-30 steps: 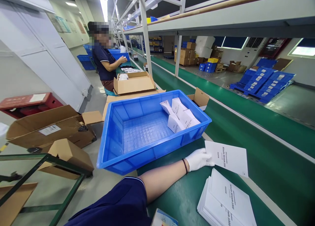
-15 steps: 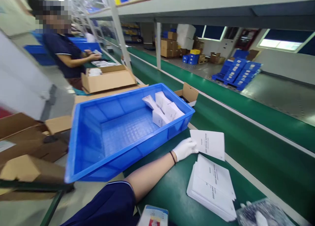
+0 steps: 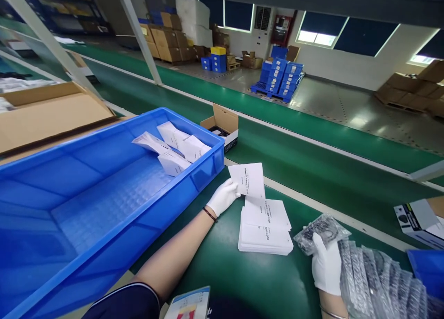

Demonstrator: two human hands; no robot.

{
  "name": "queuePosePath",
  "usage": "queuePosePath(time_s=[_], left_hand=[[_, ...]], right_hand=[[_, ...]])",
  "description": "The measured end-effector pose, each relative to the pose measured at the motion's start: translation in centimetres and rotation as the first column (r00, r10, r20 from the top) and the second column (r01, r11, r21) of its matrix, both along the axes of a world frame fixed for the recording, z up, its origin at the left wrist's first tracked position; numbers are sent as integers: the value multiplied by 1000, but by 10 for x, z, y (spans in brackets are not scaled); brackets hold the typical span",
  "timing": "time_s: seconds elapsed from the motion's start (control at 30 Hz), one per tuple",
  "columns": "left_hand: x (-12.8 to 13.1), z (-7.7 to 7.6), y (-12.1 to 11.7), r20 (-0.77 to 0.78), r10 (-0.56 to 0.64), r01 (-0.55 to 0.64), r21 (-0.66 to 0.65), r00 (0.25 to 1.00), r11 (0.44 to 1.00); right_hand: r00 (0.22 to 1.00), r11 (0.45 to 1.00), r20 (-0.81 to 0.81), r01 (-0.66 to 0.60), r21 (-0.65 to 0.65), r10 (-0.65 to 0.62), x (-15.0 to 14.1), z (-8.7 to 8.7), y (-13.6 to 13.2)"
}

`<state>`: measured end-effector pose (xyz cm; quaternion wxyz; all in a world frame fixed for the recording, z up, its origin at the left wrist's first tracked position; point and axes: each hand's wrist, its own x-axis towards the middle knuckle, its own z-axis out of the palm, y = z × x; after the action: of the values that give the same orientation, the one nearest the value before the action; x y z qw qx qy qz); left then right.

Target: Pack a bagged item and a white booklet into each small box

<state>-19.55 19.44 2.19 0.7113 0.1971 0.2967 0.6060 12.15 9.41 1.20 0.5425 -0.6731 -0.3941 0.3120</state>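
Observation:
White-gloved, my left hand (image 3: 224, 197) pinches the edge of a white printed booklet (image 3: 249, 179), lifted just beyond a stack of similar booklets (image 3: 265, 238) on the green table. At the right, my right hand (image 3: 326, 265), also gloved, grips a clear plastic bag (image 3: 322, 233) with a dark coiled cable inside. Beside that hand lies a row of more bagged cables (image 3: 381, 277). Left of my left hand stands a big blue bin (image 3: 114, 231), with several white booklets (image 3: 173, 145) in its far right corner.
An open small carton (image 3: 222, 124) stands behind the bin's corner. Another box (image 3: 421, 222) and a blue bin edge (image 3: 428, 268) are at the right. A green conveyor (image 3: 312, 164) runs behind the table. Cardboard (image 3: 52, 120) lies at the left.
The view has swung right, bringing my right hand and the row of bagged cables into sight. My left hand still holds the booklet near the stack. The co-worker has left the view.

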Motion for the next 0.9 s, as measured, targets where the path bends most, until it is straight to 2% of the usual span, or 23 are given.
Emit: queuePosePath(time_s=[0.1,0.17,0.33,0.4,0.47,0.5,0.57,0.6,0.67,0.73,0.8,0.87,0.9], left_hand=[[1,4,0,12,5,-5,-37,1000,999],[1,7,0,41,20,-17,-64,999,998],[-2,11,0,102,42,-33,-93,994,995],[-5,10,0,106,28,-17,-100,994,995],[-8,9,0,109,-1,11,-95,994,995],[-9,8,1,112,-17,27,-87,994,996],[-10,6,2,111,-51,58,-61,993,996],[-11,4,3,103,-72,77,-42,992,996],[-11,2,4,82,-117,117,4,990,993],[-12,-1,5,59,-154,151,51,986,987],[-13,-3,6,50,-174,169,80,984,982],[-14,-4,7,54,-184,179,90,981,980],[-15,-4,8,60,-188,182,89,980,979]], right_hand=[[976,989,204,106,-104,-83,-3,8,-3],[971,985,219,127,-118,-99,-5,15,-4],[995,1000,104,7,19,-9,-15,34,-10],[984,1000,178,-18,21,14,-19,44,-10],[940,993,322,-115,-17,114,-26,58,-6],[893,979,404,-200,-43,200,-31,68,-1],[736,917,570,-388,-89,367,-45,92,16],[640,879,648,-467,-99,413,-55,105,30],[466,811,780,-578,-89,418,-79,133,65],[344,773,868,-631,-68,357,-110,156,109],[237,759,911,-641,-114,337,-145,172,157],[144,728,912,-656,-201,383,-182,179,205],[123,725,906,-647,-236,405,-200,180,226]])
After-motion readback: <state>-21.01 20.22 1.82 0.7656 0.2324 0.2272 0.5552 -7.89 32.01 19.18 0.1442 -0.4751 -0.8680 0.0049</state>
